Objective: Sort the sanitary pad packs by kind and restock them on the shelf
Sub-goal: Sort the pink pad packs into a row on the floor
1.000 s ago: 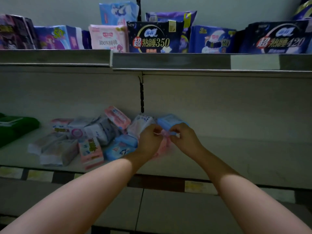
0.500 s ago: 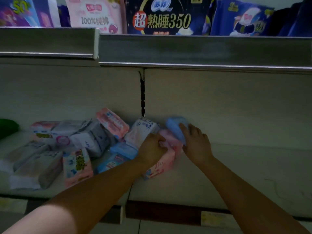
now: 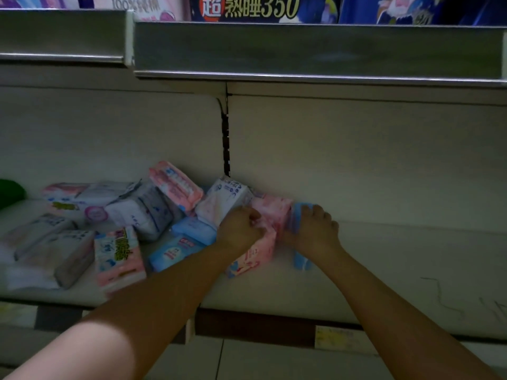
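Shop aisle, metal shelving (image 3: 315, 50) with price rails, packaged pad packs (image 3: 175, 185) stocked

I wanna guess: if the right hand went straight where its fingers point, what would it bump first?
Probably the shelf's back wall, just past the blue pack the right hand holds.

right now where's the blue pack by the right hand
The blue pack sits on the lower shelf, just right of centre in the head view, under the right hand and against the pink pack that the left hand grips.
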Motion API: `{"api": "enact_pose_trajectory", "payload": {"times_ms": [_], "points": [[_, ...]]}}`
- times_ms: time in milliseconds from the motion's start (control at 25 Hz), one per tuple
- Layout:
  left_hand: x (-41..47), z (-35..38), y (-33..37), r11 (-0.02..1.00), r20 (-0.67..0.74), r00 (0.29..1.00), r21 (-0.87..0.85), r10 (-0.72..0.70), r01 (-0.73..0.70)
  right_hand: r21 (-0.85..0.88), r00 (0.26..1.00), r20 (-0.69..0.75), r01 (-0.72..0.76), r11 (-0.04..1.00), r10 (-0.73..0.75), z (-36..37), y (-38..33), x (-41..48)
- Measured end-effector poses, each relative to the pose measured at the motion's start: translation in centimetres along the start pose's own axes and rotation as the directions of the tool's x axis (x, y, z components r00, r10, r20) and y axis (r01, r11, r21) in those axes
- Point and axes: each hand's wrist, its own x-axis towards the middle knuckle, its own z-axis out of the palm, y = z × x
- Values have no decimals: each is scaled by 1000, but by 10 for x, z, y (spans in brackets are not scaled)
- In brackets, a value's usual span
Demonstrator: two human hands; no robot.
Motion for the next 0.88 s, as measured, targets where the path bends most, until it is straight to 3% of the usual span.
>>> {"api": "enact_pose_trajectory", "payload": {"times_ms": [80, 160, 320, 480, 560, 640, 720, 760, 800, 880], "points": [[-7, 2, 1, 1000, -25, 1000, -13, 0, 0, 57, 979, -100, 183, 981, -177, 1, -13, 2], [-16, 3, 2, 999, -37, 999, -54, 6, -8, 198, 951, -62, 310, 930, -304, 3, -26, 0], [-28, 3, -3, 982, -60, 998, -189, -15, 3, 411, 931, 47, 311, 857, -361, 10, -37, -9], [-41, -5, -4, 914, -16, 1000, -406, -14, 7, 421, 950, 61, 254, 871, -307, 16, -28, -7], [-49, -7, -6, 957, -47, 997, -282, 54, -65, 459, 957, 9, 254, 851, -290, 16, -27, -11], [-55, -5, -5, 993, -76, 990, 16, 118, -117, 493, 958, -41, 267, 828, -285, 14, -32, -17], [-58, -3, -1, 968, -73, 994, 243, 84, -63, 490, 946, -100, 317, 812, -309, 8, -39, -27], [-60, -3, 3, 967, -82, 996, 254, 41, -18, 484, 932, -137, 357, 799, -334, 3, -42, -31], [-62, -5, 9, 983, -100, 995, 184, 15, 3, 482, 916, -179, 401, 779, -360, -3, -43, -36], [-65, -12, 24, 982, -134, 991, -190, -8, -17, 488, 891, -268, 453, 746, -366, -23, -41, -44]]}}
